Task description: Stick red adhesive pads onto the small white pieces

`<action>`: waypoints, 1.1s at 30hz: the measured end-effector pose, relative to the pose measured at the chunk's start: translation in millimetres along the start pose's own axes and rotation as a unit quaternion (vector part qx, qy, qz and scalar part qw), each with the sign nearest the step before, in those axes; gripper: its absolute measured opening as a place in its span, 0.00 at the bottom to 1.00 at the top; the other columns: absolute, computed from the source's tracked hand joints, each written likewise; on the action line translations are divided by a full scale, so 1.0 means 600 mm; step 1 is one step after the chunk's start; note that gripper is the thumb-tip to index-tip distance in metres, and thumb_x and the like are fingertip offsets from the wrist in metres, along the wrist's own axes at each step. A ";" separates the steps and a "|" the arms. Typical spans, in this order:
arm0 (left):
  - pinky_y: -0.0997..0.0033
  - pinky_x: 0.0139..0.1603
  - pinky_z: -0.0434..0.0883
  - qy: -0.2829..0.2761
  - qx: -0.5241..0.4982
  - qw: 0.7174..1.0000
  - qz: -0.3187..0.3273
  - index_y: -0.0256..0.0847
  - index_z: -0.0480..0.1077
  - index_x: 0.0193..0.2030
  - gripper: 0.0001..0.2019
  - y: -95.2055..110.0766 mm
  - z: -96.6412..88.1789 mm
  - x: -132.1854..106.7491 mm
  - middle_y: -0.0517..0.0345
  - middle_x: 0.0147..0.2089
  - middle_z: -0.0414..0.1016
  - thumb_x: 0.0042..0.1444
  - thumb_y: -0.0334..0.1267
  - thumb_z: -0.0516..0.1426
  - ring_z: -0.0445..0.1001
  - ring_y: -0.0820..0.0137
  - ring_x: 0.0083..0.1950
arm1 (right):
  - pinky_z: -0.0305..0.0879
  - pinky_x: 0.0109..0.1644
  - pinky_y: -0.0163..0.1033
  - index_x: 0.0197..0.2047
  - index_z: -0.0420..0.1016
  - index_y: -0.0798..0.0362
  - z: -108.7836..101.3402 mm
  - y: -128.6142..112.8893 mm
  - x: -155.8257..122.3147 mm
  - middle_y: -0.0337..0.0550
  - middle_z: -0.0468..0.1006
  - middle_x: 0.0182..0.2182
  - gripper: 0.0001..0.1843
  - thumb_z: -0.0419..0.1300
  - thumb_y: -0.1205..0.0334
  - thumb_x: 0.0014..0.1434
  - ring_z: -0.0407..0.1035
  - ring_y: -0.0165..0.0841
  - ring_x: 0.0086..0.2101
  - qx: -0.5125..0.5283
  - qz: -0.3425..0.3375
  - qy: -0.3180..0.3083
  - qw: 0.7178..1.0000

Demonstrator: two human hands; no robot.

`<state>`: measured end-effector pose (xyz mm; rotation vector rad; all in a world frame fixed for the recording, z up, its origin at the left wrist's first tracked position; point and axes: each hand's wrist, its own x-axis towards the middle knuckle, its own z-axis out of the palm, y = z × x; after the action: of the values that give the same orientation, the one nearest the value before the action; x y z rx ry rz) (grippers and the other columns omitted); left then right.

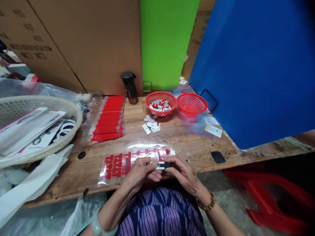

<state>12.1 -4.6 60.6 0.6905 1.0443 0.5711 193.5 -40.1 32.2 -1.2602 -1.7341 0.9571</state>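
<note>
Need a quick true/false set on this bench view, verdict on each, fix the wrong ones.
1. The left hand and the right hand meet at a small black-and-white piece. True.
2. The bead bracelet is on the left wrist. False: it is on the right wrist.
3. A dark bottle stands to the left of the left red basket, as the camera sees it. True.
4. The right red basket holds the heap of small cards. False: that heap is in the left red basket.
5. A clear sheet with red shapes lies on the table. True.
</note>
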 end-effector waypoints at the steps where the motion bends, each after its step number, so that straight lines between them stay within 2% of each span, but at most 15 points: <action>1: 0.79 0.22 0.70 0.001 0.002 1.000 -0.004 0.30 0.71 0.28 0.13 -0.001 -0.001 -0.001 0.52 0.24 0.75 0.43 0.41 0.64 0.73 0.74 0.20 | 0.64 0.43 0.35 0.43 0.69 0.50 0.002 0.001 -0.002 0.41 0.74 0.37 0.08 0.54 0.62 0.59 0.69 0.31 0.38 0.003 0.002 -0.001 1.000; 5: 0.78 0.22 0.70 0.004 0.001 0.999 -0.034 0.32 0.70 0.28 0.13 -0.009 -0.007 -0.005 0.53 0.23 0.75 0.41 0.40 0.65 0.73 0.74 0.20 | 0.65 0.41 0.35 0.43 0.69 0.50 0.010 0.006 -0.011 0.41 0.74 0.36 0.08 0.54 0.62 0.59 0.69 0.31 0.36 0.009 0.013 -0.010 1.000; 8: 0.79 0.23 0.70 -0.016 0.005 0.998 -0.054 0.31 0.71 0.29 0.13 -0.017 -0.012 -0.008 0.53 0.24 0.76 0.41 0.39 0.65 0.73 0.75 0.21 | 0.65 0.41 0.36 0.42 0.70 0.49 0.011 0.009 -0.017 0.41 0.74 0.35 0.08 0.57 0.61 0.57 0.68 0.31 0.36 0.018 0.017 -0.020 0.999; 11: 0.80 0.22 0.70 -0.023 0.004 0.998 -0.053 0.31 0.70 0.29 0.11 -0.022 -0.016 -0.007 0.54 0.23 0.75 0.42 0.38 0.64 0.73 0.76 0.20 | 0.66 0.41 0.36 0.48 0.68 0.49 0.008 0.018 -0.014 0.41 0.73 0.37 0.18 0.61 0.60 0.53 0.68 0.31 0.36 0.060 0.039 -0.030 0.997; 13: 0.81 0.22 0.70 0.000 -0.006 0.999 -0.040 0.32 0.69 0.28 0.11 -0.022 -0.019 -0.001 0.54 0.24 0.76 0.42 0.37 0.64 0.73 0.76 0.20 | 0.66 0.38 0.35 0.53 0.65 0.50 0.002 0.025 -0.008 0.42 0.73 0.38 0.24 0.61 0.60 0.53 0.67 0.30 0.33 0.072 0.072 -0.003 0.995; 16: 0.80 0.26 0.72 0.045 -0.022 0.999 0.002 0.32 0.69 0.29 0.09 -0.019 -0.025 0.013 0.53 0.25 0.77 0.44 0.35 0.63 0.75 0.75 0.23 | 0.64 0.37 0.35 0.46 0.69 0.52 -0.009 0.034 0.010 0.42 0.72 0.35 0.13 0.56 0.61 0.57 0.67 0.30 0.32 0.008 0.103 0.074 0.992; 18: 0.80 0.28 0.73 0.072 -0.032 0.996 0.030 0.32 0.69 0.31 0.08 -0.014 -0.030 0.025 0.52 0.26 0.77 0.46 0.34 0.62 0.76 0.74 0.25 | 0.63 0.39 0.36 0.39 0.71 0.52 -0.014 0.035 0.026 0.42 0.73 0.33 0.08 0.54 0.62 0.58 0.67 0.32 0.34 -0.045 0.090 0.103 0.990; 25: 0.77 0.31 0.75 0.134 -0.098 0.982 0.091 0.30 0.68 0.35 0.05 -0.006 -0.038 0.072 0.48 0.31 0.78 0.51 0.28 0.59 0.77 0.73 0.27 | 0.60 0.40 0.37 0.34 0.71 0.53 -0.001 0.030 0.086 0.43 0.73 0.32 0.07 0.52 0.68 0.56 0.65 0.33 0.35 -0.128 0.036 0.053 0.990; 33: 0.78 0.29 0.75 0.165 -0.113 0.973 0.113 0.32 0.66 0.33 0.04 -0.006 -0.025 0.112 0.51 0.27 0.77 0.51 0.26 0.58 0.77 0.73 0.26 | 0.57 0.37 0.36 0.30 0.66 0.53 0.024 0.042 0.110 0.40 0.68 0.29 0.05 0.52 0.71 0.53 0.62 0.32 0.32 -0.210 0.066 0.048 0.974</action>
<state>25.5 44.6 13.9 0.5252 1.1913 1.0137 176.4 27.5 14.1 -1.6799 -1.8536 0.6037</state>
